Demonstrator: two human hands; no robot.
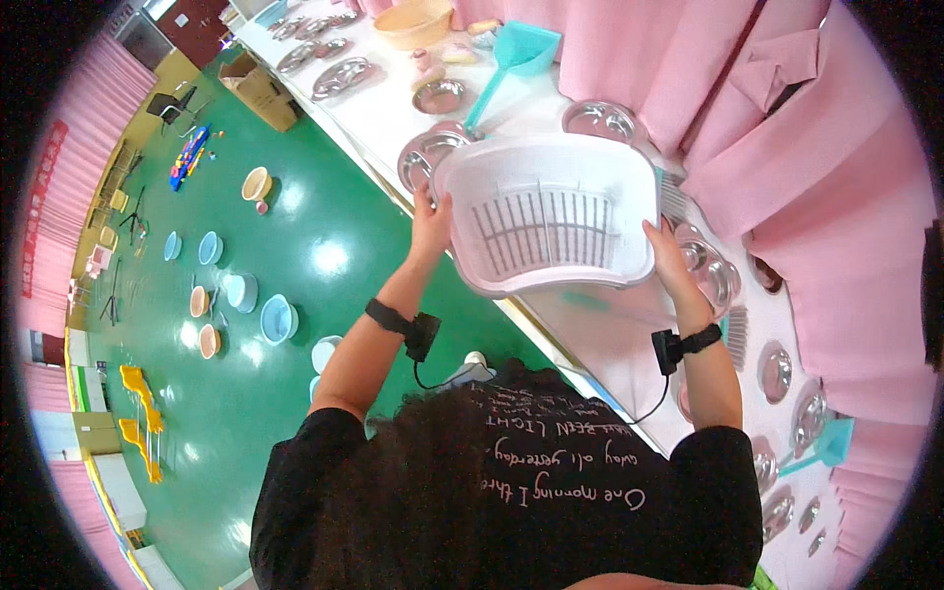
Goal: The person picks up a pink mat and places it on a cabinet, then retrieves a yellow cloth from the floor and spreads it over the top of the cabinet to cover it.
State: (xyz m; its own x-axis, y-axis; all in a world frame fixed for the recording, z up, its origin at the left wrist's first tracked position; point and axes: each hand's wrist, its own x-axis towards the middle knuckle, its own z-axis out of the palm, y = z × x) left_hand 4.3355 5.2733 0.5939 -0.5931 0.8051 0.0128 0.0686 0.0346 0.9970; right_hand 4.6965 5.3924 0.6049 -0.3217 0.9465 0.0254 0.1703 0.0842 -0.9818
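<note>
Between my two hands hangs a white plastic basket [634,216] with a slotted bottom and a wide rounded rim, tilted so its inside shows. My left hand [429,224] grips its left rim, fingers partly hidden behind it. At the opposite end, my right hand [671,261] has hold of the right rim. The basket is up over the edge of the white table [590,329]. Just past my left hand lies a divided metal plate [421,157]. Near my right hand sit more metal plates [723,280].
A teal dustpan [526,47], a metal bowl [439,95] and a tan basin [413,22] stand farther along the table. Pink curtains [826,177] line its right side. On the green floor are blue basins [279,319], a cardboard box [258,90] and yellow-framed items [141,423].
</note>
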